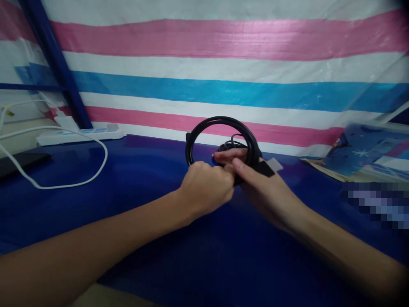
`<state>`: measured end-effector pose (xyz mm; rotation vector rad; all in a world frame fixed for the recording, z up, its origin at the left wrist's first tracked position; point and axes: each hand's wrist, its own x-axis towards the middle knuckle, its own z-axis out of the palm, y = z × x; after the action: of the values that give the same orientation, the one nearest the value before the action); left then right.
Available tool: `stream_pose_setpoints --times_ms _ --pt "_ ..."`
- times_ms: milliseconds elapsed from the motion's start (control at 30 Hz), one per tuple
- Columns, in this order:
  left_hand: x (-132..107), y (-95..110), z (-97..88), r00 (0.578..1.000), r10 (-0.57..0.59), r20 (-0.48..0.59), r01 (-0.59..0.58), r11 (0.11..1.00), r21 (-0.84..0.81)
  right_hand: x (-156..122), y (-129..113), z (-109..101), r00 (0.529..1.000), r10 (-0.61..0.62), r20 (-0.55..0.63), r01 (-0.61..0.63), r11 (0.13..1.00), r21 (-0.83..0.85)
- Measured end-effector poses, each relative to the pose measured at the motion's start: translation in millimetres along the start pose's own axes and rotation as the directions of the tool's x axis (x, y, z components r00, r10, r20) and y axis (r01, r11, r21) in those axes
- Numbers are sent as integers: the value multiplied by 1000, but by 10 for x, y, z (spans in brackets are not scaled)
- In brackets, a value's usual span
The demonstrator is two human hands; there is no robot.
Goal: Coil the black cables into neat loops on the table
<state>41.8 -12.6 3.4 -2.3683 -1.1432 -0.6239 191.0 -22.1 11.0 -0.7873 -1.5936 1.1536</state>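
Note:
A coiled black cable [220, 120] is held upright in a loop above the blue table, with a plug end [188, 135] sticking out at its left side. My left hand [207, 185] is closed in a fist around the lower left of the loop. Against its right side, my right hand [260, 181] grips the coil between thumb and fingers. A black strap or tab with a pale end [275, 164] juts out beside the right hand. Where the two hands meet, the cable is hidden. Behind the loop lies another bundle of thin black cable [234, 144].
At the left, a white power strip [83, 135] carries a white plug adapter [66, 123], and a white cable [64, 186] curves over the blue table [207, 256]. A dark flat device [24, 164] lies there too. A blue package [361, 149] rests at the right. Striped sheeting hangs behind.

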Motion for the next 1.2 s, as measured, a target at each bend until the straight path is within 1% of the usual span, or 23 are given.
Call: stream_pose_setpoints --times_ms 67,133,233,267,300,333,367,400,433,467,500,533,567,633,667,733,800,867,967,1033,1100,1167,1200 --pt "5 72 64 998 48 -46 -48 999 5 11 -35 63 994 16 -107 -9 998 66" --pt "12 85 103 984 140 -113 -137 990 34 40 -105 38 990 38 -137 -23 993 113" --pt "27 -27 87 913 302 -274 -294 953 70 87 -251 -114 972 70 -223 -13 969 245" --pt "32 -86 65 892 297 -341 -299 953 48 98 -306 -179 960 96 -263 -15 956 294" --pt "38 -146 39 884 239 -403 -265 964 -11 105 -360 -243 946 120 -300 -9 937 348" --pt "44 -203 13 891 120 -438 -188 976 -114 109 -412 -304 936 153 -316 -22 924 381" --pt "50 -252 -10 906 -44 -422 -69 966 -249 109 -459 -357 923 151 -353 0 920 393" --pt "53 -290 -25 917 -216 -334 73 917 -393 106 -499 -399 907 143 -396 25 921 390" --pt "54 -314 -30 918 -349 -185 210 828 -520 101 -531 -428 897 116 -427 57 926 372" --pt "52 -321 -26 911 -412 8 329 715 -617 94 -553 -444 892 79 -444 92 932 351" --pt "47 -311 -14 897 -395 197 413 596 -689 87 -563 -447 896 46 -441 117 936 333" --pt "41 -283 6 888 -304 346 457 485 -746 79 -563 -439 910 19 -415 128 937 324" --pt "35 -239 27 885 -172 433 465 376 -801 72 -552 -421 928 4 -373 126 938 324" --pt "28 -115 63 892 47 449 441 123 -889 64 -502 -369 962 31 -272 67 937 342" --pt "29 -48 72 911 80 406 408 -17 -913 63 -468 -337 972 56 -227 28 936 352" --pt "37 69 66 946 22 325 319 -265 -910 64 -395 -268 981 95 -169 -27 931 364" --pt "50 133 34 951 -59 302 250 -427 -869 67 -329 -197 981 110 -161 -46 932 360" --pt "66 137 -18 933 -121 339 231 -519 -823 68 -271 -136 980 114 -165 -51 938 344" --pt "108 44 -122 862 -273 427 204 -585 -785 58 -181 -102 987 109 -122 -69 954 293" --pt "142 -71 -201 828 -342 444 189 -576 -796 48 -120 -124 996 77 -36 -67 972 227" --pt "164 -206 -270 819 -363 444 197 -550 -812 41 -76 -164 992 73 100 -90 981 172" --pt "165 -322 -314 804 -354 478 260 -514 -817 44 -67 -198 974 86 208 -125 975 184" --pt "158 -359 -326 791 -334 513 320 -490 -811 49 -77 -209 971 80 225 -129 968 214"
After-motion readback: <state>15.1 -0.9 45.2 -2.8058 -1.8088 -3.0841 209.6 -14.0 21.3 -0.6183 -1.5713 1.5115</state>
